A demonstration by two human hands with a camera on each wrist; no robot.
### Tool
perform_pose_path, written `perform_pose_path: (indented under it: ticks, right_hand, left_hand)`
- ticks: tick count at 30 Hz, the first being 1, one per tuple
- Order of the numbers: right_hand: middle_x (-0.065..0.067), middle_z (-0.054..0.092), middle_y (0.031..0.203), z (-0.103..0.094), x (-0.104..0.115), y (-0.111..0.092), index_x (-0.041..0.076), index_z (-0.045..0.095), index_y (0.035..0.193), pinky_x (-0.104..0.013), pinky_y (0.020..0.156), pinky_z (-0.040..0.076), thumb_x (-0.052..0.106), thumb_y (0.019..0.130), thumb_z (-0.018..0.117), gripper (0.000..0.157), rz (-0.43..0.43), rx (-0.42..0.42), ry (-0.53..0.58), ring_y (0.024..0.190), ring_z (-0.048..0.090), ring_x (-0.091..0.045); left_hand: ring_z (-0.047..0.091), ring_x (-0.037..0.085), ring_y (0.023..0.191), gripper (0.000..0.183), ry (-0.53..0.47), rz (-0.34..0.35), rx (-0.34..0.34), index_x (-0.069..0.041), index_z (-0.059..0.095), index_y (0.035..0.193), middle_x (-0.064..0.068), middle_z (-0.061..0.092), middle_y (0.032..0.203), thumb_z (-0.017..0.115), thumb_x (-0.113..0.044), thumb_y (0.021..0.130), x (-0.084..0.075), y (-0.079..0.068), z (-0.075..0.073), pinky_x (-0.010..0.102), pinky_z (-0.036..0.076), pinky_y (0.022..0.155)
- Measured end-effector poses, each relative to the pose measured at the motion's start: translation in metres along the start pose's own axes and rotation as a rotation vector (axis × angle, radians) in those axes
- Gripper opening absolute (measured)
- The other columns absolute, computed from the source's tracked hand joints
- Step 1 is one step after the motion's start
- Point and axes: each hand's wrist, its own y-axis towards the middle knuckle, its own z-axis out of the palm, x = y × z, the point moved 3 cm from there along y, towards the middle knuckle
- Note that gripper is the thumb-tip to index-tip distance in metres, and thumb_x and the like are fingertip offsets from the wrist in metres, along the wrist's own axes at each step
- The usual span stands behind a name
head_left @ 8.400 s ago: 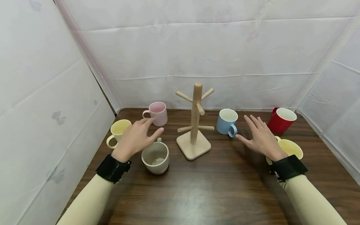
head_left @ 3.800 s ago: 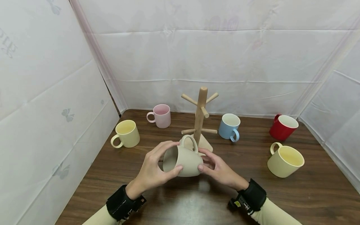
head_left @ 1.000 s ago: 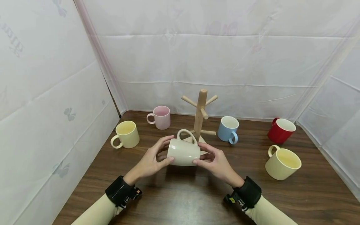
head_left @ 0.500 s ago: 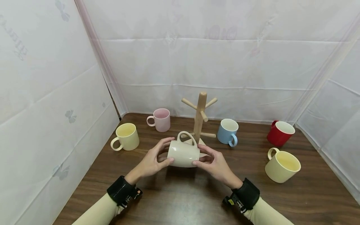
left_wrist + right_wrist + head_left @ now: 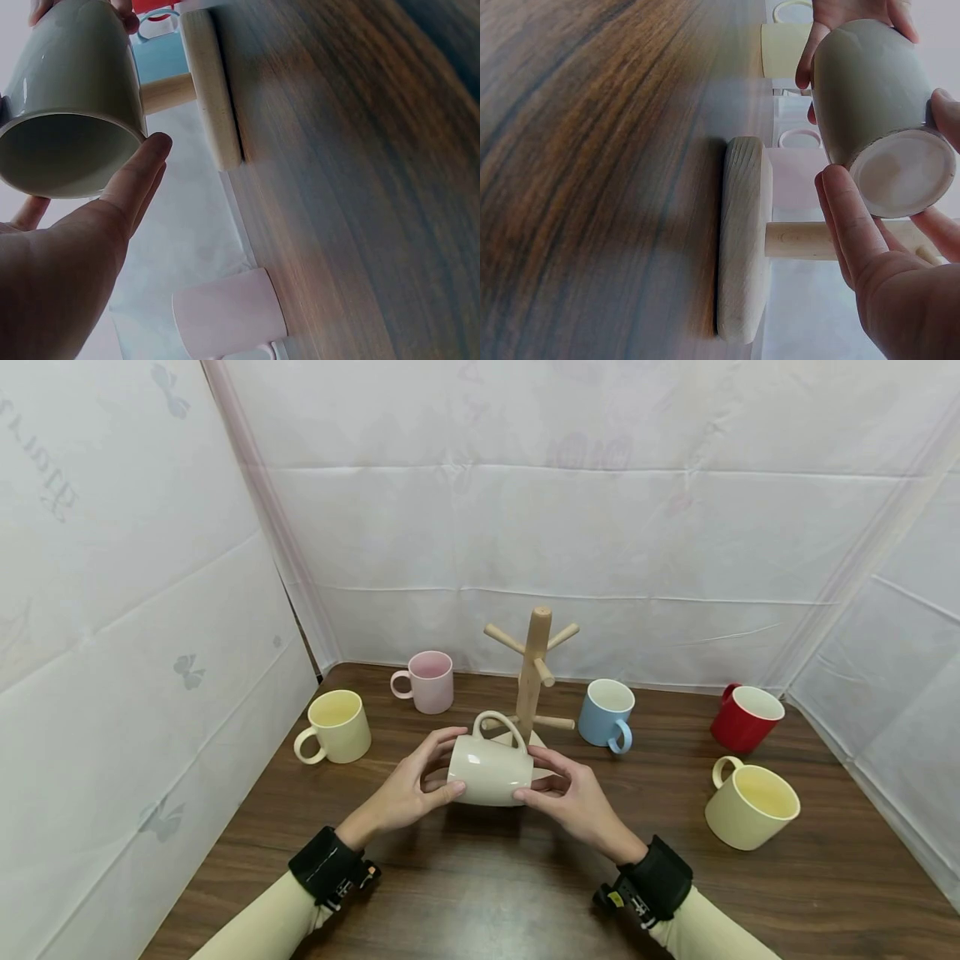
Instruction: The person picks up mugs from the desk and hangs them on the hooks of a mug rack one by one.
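Note:
A grey-beige mug (image 5: 491, 772) is held on its side above the table, handle uppermost, mouth toward the left and base toward the right. My left hand (image 5: 405, 785) grips the rim end, thumb in front and fingers behind. The base end is between the thumb and fingers of my right hand (image 5: 576, 797). Just behind the mug stands a wooden mug tree (image 5: 528, 685) with bare pegs; the mug hides part of its foot. In the left wrist view the mug's dark opening (image 5: 71, 154) faces the camera, and the right wrist view shows its pale underside (image 5: 904, 174).
On the left stand a yellow mug (image 5: 341, 731) and a pink mug (image 5: 432, 687). Right of the tree are a blue mug (image 5: 603, 718), a red mug (image 5: 738, 727) and another yellow mug (image 5: 750, 814). White cloth walls (image 5: 570, 535) enclose the brown table (image 5: 480, 893).
Both hands, at first open and apart, have come to grip the grey-beige mug. It has been lifted from left of the tree and turned onto its side. Over the last second it barely moves.

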Motion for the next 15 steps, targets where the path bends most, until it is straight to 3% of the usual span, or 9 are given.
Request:
perform_pose_path:
  ticks: [3, 7, 15]
  right_hand:
    - [-0.014, 0.054, 0.124, 0.0, 0.002, 0.0, 0.012, 0.048, 0.133, -0.033, 0.072, 0.054, 0.017, 0.08, 0.072, 0.059, -0.012, 0.0, -0.003, 0.091, 0.061, -0.031]
    - [-0.019, 0.053, 0.124, 0.0, 0.017, -0.003, 0.003, 0.046, 0.133, -0.033, 0.072, 0.054, 0.012, 0.081, 0.071, 0.059, -0.024, 0.007, -0.012, 0.09, 0.061, -0.032]
    - [-0.02, 0.053, 0.124, -0.001, 0.018, -0.003, 0.002, 0.046, 0.133, -0.033, 0.072, 0.054, 0.011, 0.08, 0.071, 0.059, -0.049, -0.003, -0.024, 0.09, 0.062, -0.032]
  left_hand:
    - [0.042, 0.029, 0.121, 0.066, -0.014, 0.0, 0.004, -0.011, 0.028, 0.142, 0.017, 0.038, 0.137, 0.064, -0.011, 0.087, 0.004, 0.001, 0.0, 0.048, 0.045, 0.088]
    - [0.043, 0.03, 0.121, 0.066, -0.025, -0.014, 0.019, -0.005, 0.027, 0.141, 0.02, 0.038, 0.137, 0.063, -0.007, 0.086, -0.011, 0.001, 0.002, 0.051, 0.044, 0.088]
    - [0.043, 0.026, 0.121, 0.064, 0.008, -0.036, 0.029, -0.007, 0.028, 0.141, 0.015, 0.041, 0.136, 0.063, -0.009, 0.087, -0.013, 0.005, 0.003, 0.049, 0.044, 0.09]
